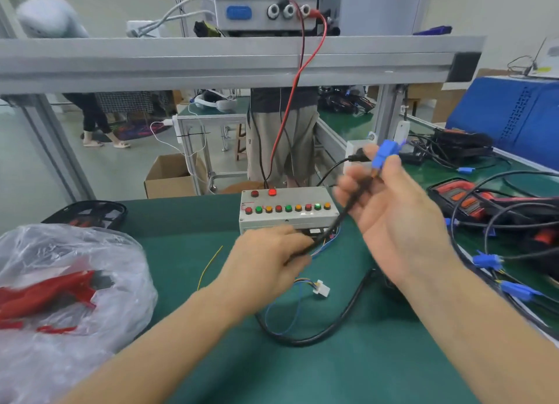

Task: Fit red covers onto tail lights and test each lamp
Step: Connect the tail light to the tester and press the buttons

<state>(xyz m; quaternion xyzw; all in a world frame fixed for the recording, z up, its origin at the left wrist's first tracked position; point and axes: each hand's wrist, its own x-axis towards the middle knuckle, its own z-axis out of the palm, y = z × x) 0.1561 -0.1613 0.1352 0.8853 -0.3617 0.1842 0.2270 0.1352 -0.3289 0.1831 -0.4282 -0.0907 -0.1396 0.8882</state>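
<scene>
My right hand is raised above the green mat and pinches a blue connector at the end of a black cable. My left hand grips the same cable lower down, just in front of the grey test box with its row of coloured buttons. Red covers lie inside a clear plastic bag at the left. Tail lights with orange and red parts are piled at the right among cables.
A white plug on thin wires and a loop of black cable lie on the mat. A power supply stands on the aluminium shelf above, with red and black leads running down. A black tail light housing sits at the left. People stand behind the bench.
</scene>
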